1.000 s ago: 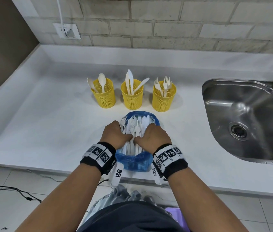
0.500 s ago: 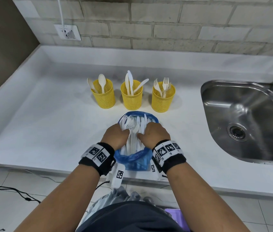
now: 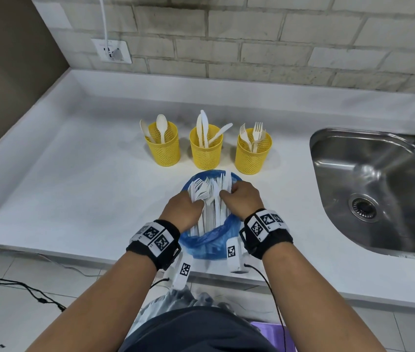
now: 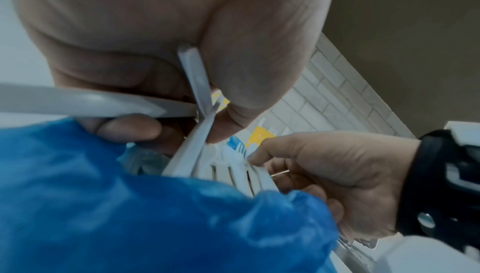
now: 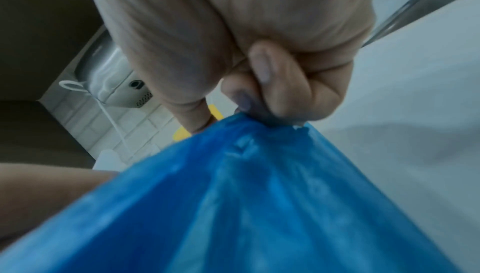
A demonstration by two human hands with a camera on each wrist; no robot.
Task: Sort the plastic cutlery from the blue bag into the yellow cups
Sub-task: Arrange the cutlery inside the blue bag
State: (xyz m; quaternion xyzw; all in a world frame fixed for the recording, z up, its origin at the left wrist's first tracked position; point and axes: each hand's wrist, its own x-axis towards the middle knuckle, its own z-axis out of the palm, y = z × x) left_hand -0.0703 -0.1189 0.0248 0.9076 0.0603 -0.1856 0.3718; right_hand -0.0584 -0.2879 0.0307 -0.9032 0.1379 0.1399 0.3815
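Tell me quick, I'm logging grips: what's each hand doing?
Left hand: fingers curled round white cutlery in the blue bag.
Right hand: pinching the bag's edge.

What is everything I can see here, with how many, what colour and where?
yellow cups: three, yellow mesh, in a row on the counter behind the bag; left holds spoons, middle knives, right forks
blue bag: one, blue plastic, at the counter's front edge
cutlery in the bag: many pieces, white, sticking out of the bag's mouth
counter: one, white
sink: one, steel, on the right
wall socket: one, white, on the brick wall
left hand: fingers grip white cutlery at the bag
right hand: fingers pinch the bag's edge
wristbands: two, black, with square-patterned tags
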